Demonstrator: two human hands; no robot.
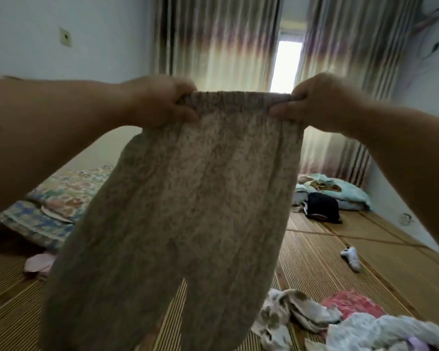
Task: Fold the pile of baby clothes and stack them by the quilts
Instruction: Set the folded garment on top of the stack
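The knitted beige trousers point(200, 198) hang full-length before the camera, long axis vertical, waistband up and both legs dropping toward the woven mat point(322, 257). The flowered quilts point(58, 198) lie folded to the left, partly behind the cloth. The unfolded pile point(360, 325) sits low on the right. Each grip pinches one end of the waistband, left hand point(160, 102) and right hand point(317, 102) level and equally near. Folding leg onto leg probably means bringing the two hands together.
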